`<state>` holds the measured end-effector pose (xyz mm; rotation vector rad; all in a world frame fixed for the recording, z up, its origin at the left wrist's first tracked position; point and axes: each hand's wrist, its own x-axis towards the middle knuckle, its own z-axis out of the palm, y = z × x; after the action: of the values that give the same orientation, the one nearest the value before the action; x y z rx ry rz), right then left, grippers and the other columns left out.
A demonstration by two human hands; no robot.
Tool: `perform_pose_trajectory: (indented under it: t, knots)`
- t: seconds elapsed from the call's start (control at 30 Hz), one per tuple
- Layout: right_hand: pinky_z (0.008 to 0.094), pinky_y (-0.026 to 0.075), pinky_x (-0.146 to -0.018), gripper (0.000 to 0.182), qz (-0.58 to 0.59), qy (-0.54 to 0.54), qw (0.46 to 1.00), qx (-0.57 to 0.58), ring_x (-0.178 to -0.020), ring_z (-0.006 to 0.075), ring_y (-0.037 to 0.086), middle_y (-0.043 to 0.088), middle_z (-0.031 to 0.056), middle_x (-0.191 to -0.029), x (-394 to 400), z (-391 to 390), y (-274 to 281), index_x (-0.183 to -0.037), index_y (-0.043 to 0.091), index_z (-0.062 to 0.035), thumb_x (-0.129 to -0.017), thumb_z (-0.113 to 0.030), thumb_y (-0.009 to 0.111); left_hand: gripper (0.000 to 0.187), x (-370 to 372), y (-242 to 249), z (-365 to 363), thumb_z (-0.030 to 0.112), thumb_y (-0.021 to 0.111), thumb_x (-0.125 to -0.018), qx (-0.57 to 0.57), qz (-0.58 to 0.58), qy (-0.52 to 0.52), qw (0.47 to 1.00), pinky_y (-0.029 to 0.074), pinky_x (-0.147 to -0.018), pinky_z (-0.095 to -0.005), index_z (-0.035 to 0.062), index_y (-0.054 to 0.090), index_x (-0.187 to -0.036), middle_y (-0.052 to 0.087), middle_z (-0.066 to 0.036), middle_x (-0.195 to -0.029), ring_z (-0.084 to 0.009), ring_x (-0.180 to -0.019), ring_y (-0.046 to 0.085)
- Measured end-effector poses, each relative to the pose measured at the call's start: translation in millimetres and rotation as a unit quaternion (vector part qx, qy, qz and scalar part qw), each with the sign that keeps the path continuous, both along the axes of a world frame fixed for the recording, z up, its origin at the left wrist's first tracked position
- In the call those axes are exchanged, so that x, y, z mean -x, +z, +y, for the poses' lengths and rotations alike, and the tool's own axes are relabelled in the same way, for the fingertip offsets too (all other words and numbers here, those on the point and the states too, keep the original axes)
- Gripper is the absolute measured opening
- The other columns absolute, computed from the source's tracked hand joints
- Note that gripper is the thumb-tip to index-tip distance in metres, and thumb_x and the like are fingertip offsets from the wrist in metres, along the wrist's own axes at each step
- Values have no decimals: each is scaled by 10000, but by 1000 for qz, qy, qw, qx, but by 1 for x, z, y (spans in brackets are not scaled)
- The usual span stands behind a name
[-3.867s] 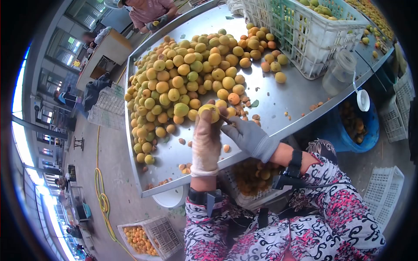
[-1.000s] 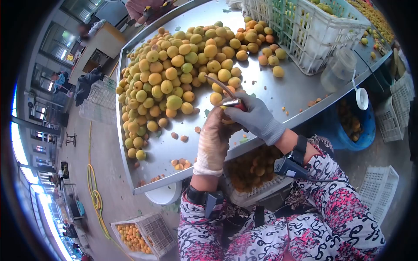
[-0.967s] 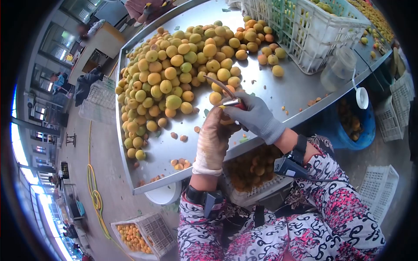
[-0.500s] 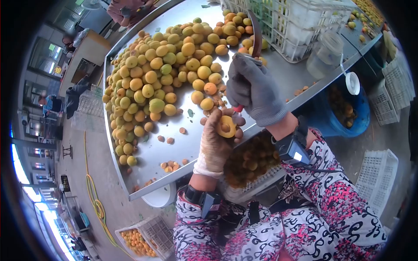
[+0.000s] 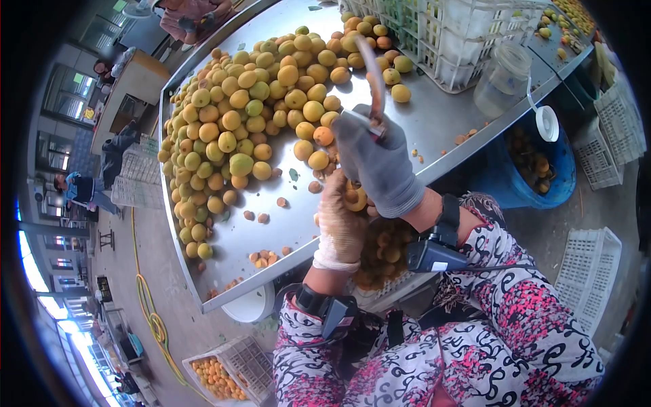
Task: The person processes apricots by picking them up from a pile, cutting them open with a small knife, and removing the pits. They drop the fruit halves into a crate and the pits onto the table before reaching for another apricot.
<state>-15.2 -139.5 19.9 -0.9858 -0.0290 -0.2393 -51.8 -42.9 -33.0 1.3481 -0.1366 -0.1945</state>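
My left hand (image 5: 340,220), in a stained work glove, is closed on a cut apricot (image 5: 355,197). Part of its orange flesh shows; the rest lies behind my right hand (image 5: 381,163). That hand wears a grey glove and is wrapped round a knife with a curved blade (image 5: 375,76), which points up and away. The knife's grip is hidden in the fist. Both hands meet over the near edge of a metal table (image 5: 271,220). Just beyond them lies a large heap of yellow-green apricots (image 5: 237,122). Several loose pits (image 5: 263,218) and scraps are scattered on the metal.
A white plastic crate (image 5: 451,41) and a clear jar (image 5: 503,78) stand on the table's right part. Below are a blue bucket (image 5: 557,173) holding fruit, a white bucket (image 5: 249,304) and a crate of apricots (image 5: 227,372). Another person (image 5: 196,17) stands across the table.
My right hand has moved left and closer over the cut apricot, covering most of its open face. The curved blade has swung left with it. My left hand stays nearly in place.
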Motion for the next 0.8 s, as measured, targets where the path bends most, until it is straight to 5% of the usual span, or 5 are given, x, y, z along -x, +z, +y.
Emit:
perform_pose_trajectory:
  t: [0.2, 0.27, 0.3, 0.37, 0.8]
  knots:
    - [238, 430, -543, 230, -82, -43, 982, 166, -616, 61, 499, 558, -24, -679, -1, 14, -12, -855, 598, -24, -838, -219, 718, 324, -6, -13, -3, 33, 586, -855, 212, 129, 38, 968, 492, -850, -271, 51, 503, -1168, 527, -8, -1100, -133, -1014, 541]
    - [193, 382, -495, 213, -12, -29, 999, -6, -574, 28, 465, 538, -52, -682, -8, 11, -8, -872, 593, -43, -872, -239, 678, 271, 3, -1, 0, 254, 559, -900, -281, -235, 59, 928, 506, -751, -251, 93, 528, -1116, 566, -3, -1027, -117, -920, 576]
    - [180, 365, -476, 205, 36, 5, 998, -49, -559, 14, 456, 528, -61, -681, -8, 2, -3, -879, 591, -53, -885, -246, 661, 271, -1, -2, 4, 254, 559, -900, -282, -236, 60, 928, 506, -751, -251, 93, 528, -1116, 566, -3, -1027, -117, -920, 576]
    - [174, 353, -460, 193, 39, 38, 995, -82, -550, 3, 451, 513, -65, -668, -10, -5, -5, -882, 590, -64, -893, -247, 649, 262, -12, -4, 9, 357, 531, -904, 185, 303, 27, 935, 488, -635, -211, 135, 537, -1042, 593, -1, -908, -98, -796, 587]
    - [176, 323, -417, 197, -6, 41, 998, -45, -495, -8, 429, 477, -75, -609, -4, -16, 17, -832, 571, -79, -898, -251, 640, 236, -14, 16, -3, 368, 556, -892, 186, 291, 50, 937, 489, -605, -195, 167, 530, -1011, 579, 8, -862, -87, -746, 584]
